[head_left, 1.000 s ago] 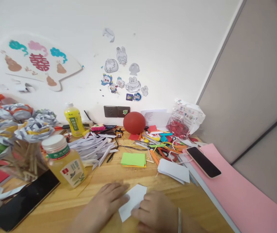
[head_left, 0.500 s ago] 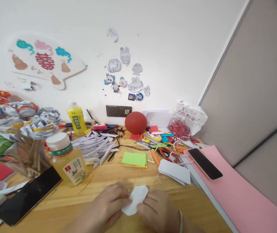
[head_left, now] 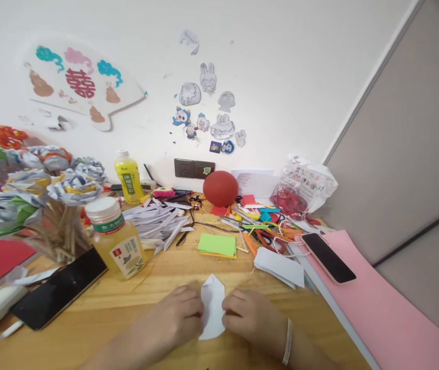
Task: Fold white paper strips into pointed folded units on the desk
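Note:
A small white piece of paper (head_left: 213,311) with folded corners at its far end stands between my two hands, its tip pointing away from me. My left hand (head_left: 183,313) pinches its left edge with curled fingers. On the opposite edge, my right hand (head_left: 248,313) grips the paper between thumb and fingers; a pale band circles that wrist. Beyond the hands lies a stack of green and yellow paper slips (head_left: 217,244). Farther right is a stack of white paper slips (head_left: 280,266).
Left stand a drink bottle (head_left: 117,239), a dark phone (head_left: 61,288) and paper flowers (head_left: 75,186). White paper strips (head_left: 157,221), a red balloon (head_left: 221,188) and scissors (head_left: 269,239) crowd the back. A second phone (head_left: 329,258) rests on pink sheets (head_left: 388,303) at right.
The paper has turned from a slant to nearly straight, pointing away from me. Both hands have shifted with it and now hold its two side edges. The camera view has shifted slightly.

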A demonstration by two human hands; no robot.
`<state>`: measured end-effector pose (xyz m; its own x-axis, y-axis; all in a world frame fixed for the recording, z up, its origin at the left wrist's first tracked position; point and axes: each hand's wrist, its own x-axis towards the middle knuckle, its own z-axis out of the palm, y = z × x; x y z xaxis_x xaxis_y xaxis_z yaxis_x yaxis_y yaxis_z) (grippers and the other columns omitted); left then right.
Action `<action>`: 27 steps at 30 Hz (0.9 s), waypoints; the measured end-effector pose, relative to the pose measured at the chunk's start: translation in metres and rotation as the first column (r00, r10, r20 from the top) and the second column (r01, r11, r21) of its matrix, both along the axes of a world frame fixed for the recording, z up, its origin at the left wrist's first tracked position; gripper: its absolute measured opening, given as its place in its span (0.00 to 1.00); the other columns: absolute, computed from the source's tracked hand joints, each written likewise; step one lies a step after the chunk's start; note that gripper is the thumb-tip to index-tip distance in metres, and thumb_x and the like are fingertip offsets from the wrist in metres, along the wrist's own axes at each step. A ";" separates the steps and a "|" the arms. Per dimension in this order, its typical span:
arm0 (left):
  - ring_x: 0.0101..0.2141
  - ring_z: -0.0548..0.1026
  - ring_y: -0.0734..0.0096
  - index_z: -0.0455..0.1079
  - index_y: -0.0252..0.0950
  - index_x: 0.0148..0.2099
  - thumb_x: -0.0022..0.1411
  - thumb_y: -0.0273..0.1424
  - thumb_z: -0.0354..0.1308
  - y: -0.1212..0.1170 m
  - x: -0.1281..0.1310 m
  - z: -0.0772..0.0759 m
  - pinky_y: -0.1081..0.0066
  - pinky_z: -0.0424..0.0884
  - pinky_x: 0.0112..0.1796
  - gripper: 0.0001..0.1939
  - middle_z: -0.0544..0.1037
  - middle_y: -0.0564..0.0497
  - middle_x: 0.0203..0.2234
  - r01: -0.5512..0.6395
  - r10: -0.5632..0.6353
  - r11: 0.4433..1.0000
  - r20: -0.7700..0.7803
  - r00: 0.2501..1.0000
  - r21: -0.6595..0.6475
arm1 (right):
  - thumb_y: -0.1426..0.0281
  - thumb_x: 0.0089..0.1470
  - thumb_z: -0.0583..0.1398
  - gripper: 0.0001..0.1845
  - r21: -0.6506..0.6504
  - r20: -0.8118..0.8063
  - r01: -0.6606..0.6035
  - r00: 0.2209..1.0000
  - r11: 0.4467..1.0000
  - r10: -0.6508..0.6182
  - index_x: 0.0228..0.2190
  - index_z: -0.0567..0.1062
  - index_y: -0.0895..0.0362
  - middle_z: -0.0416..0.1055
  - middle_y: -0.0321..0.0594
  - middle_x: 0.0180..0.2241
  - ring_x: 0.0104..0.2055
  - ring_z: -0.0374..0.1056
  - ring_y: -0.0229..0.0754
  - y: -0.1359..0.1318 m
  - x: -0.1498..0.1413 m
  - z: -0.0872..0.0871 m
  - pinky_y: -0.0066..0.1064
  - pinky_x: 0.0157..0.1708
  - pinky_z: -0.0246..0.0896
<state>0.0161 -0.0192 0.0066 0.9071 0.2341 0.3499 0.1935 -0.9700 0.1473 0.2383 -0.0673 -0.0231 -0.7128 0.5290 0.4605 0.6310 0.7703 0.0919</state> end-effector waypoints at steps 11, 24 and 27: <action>0.37 0.71 0.65 0.68 0.39 0.39 0.63 0.35 0.55 0.007 -0.008 -0.008 0.68 0.65 0.39 0.06 0.75 0.50 0.35 0.047 -0.048 0.991 -0.002 0.999 -0.129 | 0.72 0.59 0.54 0.07 -0.360 -0.269 -0.082 0.963 0.930 -0.019 0.31 0.71 0.56 0.74 0.37 0.33 0.36 0.64 0.38 0.000 0.001 0.004 0.29 0.37 0.58; 0.36 0.70 0.67 0.69 0.39 0.37 0.66 0.27 0.48 0.005 -0.002 -0.010 0.69 0.64 0.38 0.09 0.75 0.50 0.33 0.048 -0.042 0.990 0.042 0.998 -0.136 | 0.70 0.55 0.60 0.04 -0.505 -0.328 -0.116 0.942 0.855 -0.066 0.28 0.74 0.55 0.73 0.38 0.35 0.38 0.65 0.39 0.003 0.004 0.005 0.31 0.40 0.58; 0.36 0.70 0.67 0.70 0.40 0.38 0.66 0.31 0.49 0.003 0.001 -0.013 0.69 0.64 0.39 0.08 0.75 0.50 0.33 0.008 0.003 0.969 0.043 0.999 -0.246 | 0.71 0.51 0.64 0.02 -0.538 -0.333 -0.085 0.935 0.839 -0.119 0.27 0.75 0.55 0.71 0.37 0.35 0.39 0.64 0.39 0.004 0.003 0.001 0.31 0.40 0.58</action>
